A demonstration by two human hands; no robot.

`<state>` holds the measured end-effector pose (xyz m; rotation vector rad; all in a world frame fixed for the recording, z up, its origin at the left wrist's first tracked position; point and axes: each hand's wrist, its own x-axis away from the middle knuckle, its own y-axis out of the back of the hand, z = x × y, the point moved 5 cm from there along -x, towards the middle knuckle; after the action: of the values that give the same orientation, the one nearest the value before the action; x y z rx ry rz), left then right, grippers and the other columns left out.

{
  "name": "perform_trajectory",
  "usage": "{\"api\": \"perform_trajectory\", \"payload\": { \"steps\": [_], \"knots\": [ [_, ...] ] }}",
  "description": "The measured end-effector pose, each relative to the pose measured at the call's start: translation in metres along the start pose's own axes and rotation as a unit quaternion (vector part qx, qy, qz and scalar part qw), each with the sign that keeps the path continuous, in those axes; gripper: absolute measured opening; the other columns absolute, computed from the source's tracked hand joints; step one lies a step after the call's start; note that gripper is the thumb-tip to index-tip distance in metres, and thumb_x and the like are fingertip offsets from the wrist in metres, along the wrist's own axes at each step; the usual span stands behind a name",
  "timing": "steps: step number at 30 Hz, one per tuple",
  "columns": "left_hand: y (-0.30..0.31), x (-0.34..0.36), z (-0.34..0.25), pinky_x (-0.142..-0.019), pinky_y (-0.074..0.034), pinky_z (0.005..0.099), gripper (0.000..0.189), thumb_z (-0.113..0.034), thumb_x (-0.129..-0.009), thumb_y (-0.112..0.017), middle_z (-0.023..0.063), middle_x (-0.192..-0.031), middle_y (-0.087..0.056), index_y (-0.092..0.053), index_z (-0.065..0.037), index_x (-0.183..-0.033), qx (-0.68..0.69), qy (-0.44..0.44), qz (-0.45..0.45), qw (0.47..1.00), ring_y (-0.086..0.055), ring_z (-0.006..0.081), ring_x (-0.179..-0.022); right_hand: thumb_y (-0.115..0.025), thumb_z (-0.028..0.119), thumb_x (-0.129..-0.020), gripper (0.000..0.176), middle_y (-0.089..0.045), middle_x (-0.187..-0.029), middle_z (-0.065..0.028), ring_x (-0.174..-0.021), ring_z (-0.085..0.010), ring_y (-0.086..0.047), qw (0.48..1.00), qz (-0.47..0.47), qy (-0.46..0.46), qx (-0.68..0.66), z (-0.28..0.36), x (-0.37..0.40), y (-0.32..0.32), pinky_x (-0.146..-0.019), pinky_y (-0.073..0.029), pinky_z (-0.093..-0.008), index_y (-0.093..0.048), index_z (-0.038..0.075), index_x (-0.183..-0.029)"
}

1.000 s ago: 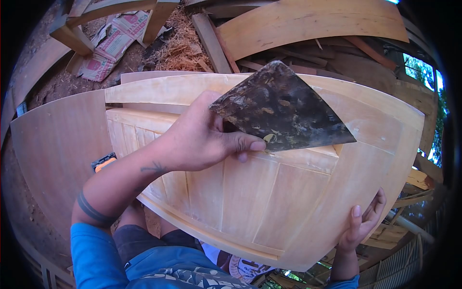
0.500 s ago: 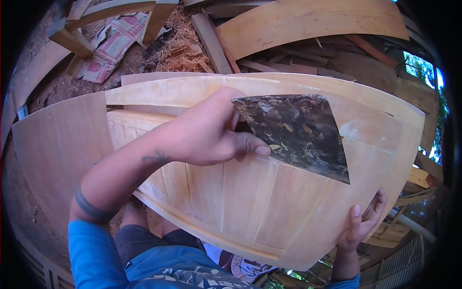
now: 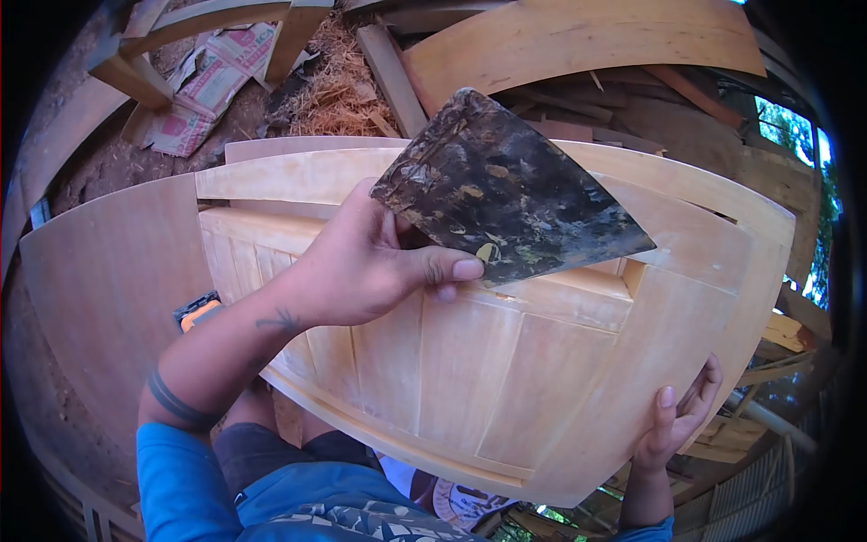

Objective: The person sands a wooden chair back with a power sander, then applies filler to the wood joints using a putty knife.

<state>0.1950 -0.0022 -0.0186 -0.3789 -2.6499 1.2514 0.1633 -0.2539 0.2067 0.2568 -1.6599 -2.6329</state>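
Observation:
My left hand [image 3: 370, 262] is closed on a thin, flat, dark plate [image 3: 515, 194] smeared with pale and brown stains, its thumb on the lower edge. The plate is held tilted above a pale wooden panel [image 3: 470, 370] with a curved frame and several slats, and hides part of its upper rail. A long slot shows in the panel beneath the plate. My right hand [image 3: 673, 420] holds the panel's lower right edge, thumb towards the face and fingers at the rim.
An orange and black object [image 3: 199, 312] lies partly behind my left forearm. Wood shavings [image 3: 339, 95], a torn printed paper sack [image 3: 212, 90] and a wooden frame [image 3: 135, 72] lie beyond. A wide curved board [image 3: 587, 45] rests on scrap timber at the back.
My left hand has shifted left and turned the dark plate, lifting its far corner. More of the slot and right side of the panel now shows. My right hand stays put.

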Motion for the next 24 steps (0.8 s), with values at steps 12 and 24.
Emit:
{"api": "perform_trajectory", "payload": {
  "steps": [12,24],
  "knots": [
    [-0.0067,0.004,-0.0007,-0.058,-0.048,0.0221,0.017,-0.005,-0.081,-0.068,0.0039,-0.078,-0.065,-0.063,0.002,-0.096,-0.068,-0.066,-0.011,0.995,-0.057,0.0065,-0.065,-0.056,0.022,-0.08,0.066,-0.038,-0.13,-0.0187,-0.122,-0.0245,-0.038,1.0,-0.005,-0.002,-0.004,-0.0003,0.0003,0.0015,-0.105,-0.025,-0.0351,-0.027,-0.007,-0.132],
    [-0.0027,0.0048,0.0058,-0.059,-0.049,0.022,0.012,-0.001,-0.08,-0.067,0.0042,-0.076,-0.066,-0.065,0.001,-0.092,-0.044,-0.09,-0.008,0.995,-0.058,0.0069,-0.064,-0.057,0.024,-0.079,0.068,-0.038,-0.129,-0.0193,-0.121,-0.025,-0.038,1.0,-0.01,-0.01,0.0,0.0007,0.0,0.0005,-0.105,-0.026,-0.0354,-0.027,-0.008,-0.132]
  ]
}}
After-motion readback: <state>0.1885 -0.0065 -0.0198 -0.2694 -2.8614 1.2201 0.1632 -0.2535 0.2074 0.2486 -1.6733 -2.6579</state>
